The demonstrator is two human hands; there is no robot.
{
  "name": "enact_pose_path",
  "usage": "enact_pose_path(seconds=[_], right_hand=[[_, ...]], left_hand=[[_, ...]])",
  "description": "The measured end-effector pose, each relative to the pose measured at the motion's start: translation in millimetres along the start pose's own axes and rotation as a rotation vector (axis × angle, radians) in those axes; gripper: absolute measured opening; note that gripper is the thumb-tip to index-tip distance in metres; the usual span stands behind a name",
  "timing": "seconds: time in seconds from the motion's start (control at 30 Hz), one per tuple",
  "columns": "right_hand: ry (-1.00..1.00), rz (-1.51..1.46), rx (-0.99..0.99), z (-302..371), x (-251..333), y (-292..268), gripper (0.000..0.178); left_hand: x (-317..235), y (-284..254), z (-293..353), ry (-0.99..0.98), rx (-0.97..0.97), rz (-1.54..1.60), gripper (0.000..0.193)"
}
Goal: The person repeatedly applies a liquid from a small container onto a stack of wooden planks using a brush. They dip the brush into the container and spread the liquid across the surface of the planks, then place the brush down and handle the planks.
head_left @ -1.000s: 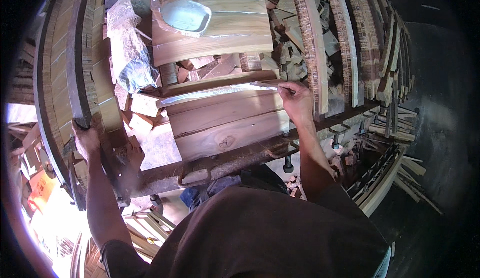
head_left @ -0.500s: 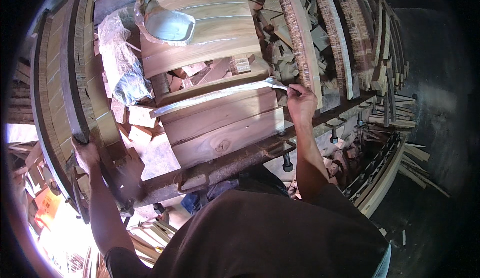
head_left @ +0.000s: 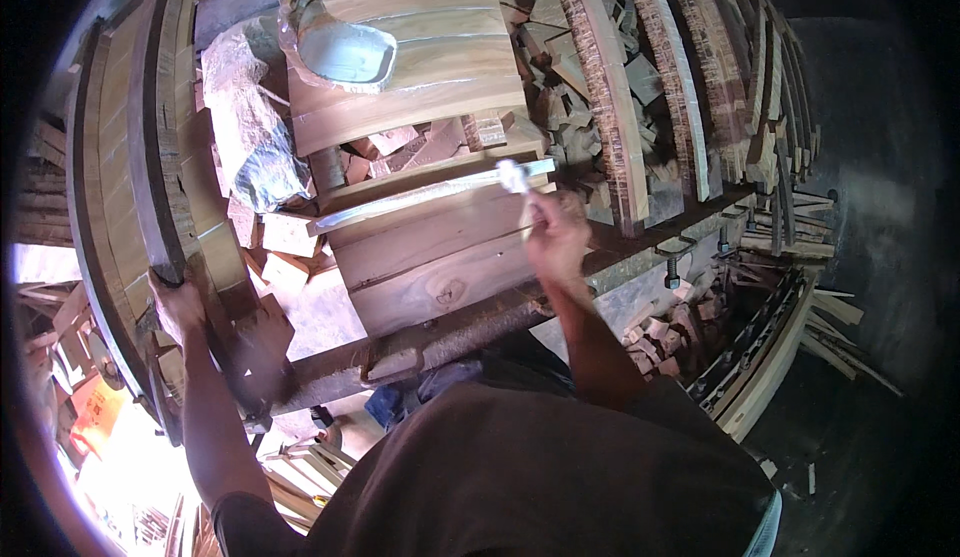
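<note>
My right hand [head_left: 558, 237] is closed around a small brush [head_left: 514, 177] whose tip is thick with white paste; motion blurs it. The tip is at the right end of a narrow board edge [head_left: 430, 199], which carries a white wet-looking coat. Nearer to me lies a flat wooden panel [head_left: 445, 282] with a knot. At the left, my left hand [head_left: 180, 309] grips the near end of a long dark wooden bar [head_left: 158, 187]. Beyond the coated edge, a cut-open plastic container [head_left: 348, 57] of white paste rests on a panel of joined boards [head_left: 410, 107].
A plastic-wrapped bundle [head_left: 258, 127] lies left of the container. Wood offcuts [head_left: 290, 242] fill the gaps. Upright boards [head_left: 600, 87] stand in rows at the right. A rusty metal beam [head_left: 440, 342] with bolts runs before my body.
My right hand has moved left and slightly nearer with the brush, away from the end of the coated edge. My left hand stays on the dark bar.
</note>
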State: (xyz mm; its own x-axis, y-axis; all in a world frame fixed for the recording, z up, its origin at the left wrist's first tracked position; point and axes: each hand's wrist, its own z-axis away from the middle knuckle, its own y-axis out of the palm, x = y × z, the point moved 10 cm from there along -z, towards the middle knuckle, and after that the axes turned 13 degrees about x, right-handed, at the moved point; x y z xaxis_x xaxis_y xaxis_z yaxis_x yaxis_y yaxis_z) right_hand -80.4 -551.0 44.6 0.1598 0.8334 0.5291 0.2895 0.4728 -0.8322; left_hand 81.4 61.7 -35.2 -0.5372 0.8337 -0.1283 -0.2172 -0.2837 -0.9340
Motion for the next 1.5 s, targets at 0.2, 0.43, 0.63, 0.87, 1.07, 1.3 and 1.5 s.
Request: enact_pose_path(seconds=[0.2,0.43,0.63,0.87,1.07,1.3,1.5], right_hand=[[-0.015,-0.432,0.169,8.0,36.4,54.9,0.038],[0.261,-0.761,-0.165,7.8,-139.6,-6.5,0.032],[0.035,-0.013,-0.047,-3.2,-27.5,1.5,0.035],[-0.27,-0.483,0.175,-1.3,144.6,107.5,0.038],[-0.393,-0.541,0.302,-6.0,198.3,159.2,0.027],[0.016,-0.563,0.227,4.8,48.6,106.7,0.029],[0.246,-0.466,0.078,-21.7,-24.7,24.4,0.034]], left_hand=[[-7.4,0.8,1.5,0.023,0.001,0.006,0.076],[2.7,3.6,-4.7,0.043,-0.021,0.002,0.079],[0.7,2.4,-0.8,0.041,-0.025,0.011,0.073],[-10.3,-7.8,10.6,0.005,-0.002,0.057,0.072],[-12.3,-8.3,7.1,0.045,-0.017,0.092,0.077],[-8.5,-8.0,4.9,0.073,-0.04,0.088,0.083],[-10.1,-11.8,9.3,0.021,-0.018,0.066,0.079]])
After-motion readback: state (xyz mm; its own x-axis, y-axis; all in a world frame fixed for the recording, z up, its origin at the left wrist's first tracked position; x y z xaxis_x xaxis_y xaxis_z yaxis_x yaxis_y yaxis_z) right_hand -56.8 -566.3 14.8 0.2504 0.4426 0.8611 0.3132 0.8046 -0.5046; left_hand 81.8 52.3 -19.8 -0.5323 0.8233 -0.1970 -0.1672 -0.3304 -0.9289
